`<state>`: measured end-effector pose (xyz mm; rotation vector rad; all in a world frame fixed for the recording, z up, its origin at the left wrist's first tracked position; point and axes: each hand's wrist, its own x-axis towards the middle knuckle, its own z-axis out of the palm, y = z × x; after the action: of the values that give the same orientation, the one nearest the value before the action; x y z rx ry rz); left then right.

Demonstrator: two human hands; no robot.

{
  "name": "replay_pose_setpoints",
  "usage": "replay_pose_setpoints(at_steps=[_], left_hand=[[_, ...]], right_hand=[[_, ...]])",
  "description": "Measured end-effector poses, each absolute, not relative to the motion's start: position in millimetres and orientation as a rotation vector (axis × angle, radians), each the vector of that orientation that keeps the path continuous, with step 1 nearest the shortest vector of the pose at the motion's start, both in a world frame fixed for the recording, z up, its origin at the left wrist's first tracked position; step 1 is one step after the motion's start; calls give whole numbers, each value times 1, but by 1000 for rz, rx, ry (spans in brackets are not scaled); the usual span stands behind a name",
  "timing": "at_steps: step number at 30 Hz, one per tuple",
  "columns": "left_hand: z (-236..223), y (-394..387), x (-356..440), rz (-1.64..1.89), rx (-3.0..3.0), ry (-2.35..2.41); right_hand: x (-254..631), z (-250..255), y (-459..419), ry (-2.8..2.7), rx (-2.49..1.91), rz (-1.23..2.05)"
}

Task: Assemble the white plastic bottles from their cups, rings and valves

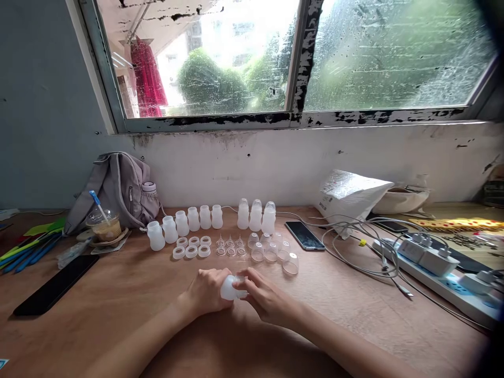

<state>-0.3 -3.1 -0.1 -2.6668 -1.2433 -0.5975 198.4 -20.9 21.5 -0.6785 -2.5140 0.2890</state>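
Observation:
My left hand (207,294) is wrapped round a small white plastic bottle (229,288) lying low over the wooden desk (129,294). My right hand (265,299) pinches the bottle's top end, where a ring or cap part sits. Just beyond the hands stand a curved row of open white bottles (181,223) and three capped bottles (255,215). In front of them lie white rings (191,248), small clear nipples (230,245) and clear dome caps (271,251).
A grey bag (118,189) and an iced drink cup (103,224) sit at the back left, with pens (27,249) and a black phone (55,286). Another phone (304,234), a white packet (348,197), tangled cables (366,247) and a power strip (441,268) lie right.

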Motion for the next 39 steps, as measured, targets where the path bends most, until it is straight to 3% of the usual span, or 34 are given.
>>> replay_pose_setpoints(at_steps=[10,19,28,39], left_hand=[[0,5,-10,-654,-2454,-1237],[2,2,-6,-605,-2474,-1257],[4,-2,-6,-682,-2578,-1282],[2,3,-10,-631,-2527,-1289]], right_hand=[[197,18,-13,-2191,-1061,542],[197,10,-6,-2132,-1064,501],[209,12,-5,-2331,-751,95],[206,11,-4,-2283,-998,227]])
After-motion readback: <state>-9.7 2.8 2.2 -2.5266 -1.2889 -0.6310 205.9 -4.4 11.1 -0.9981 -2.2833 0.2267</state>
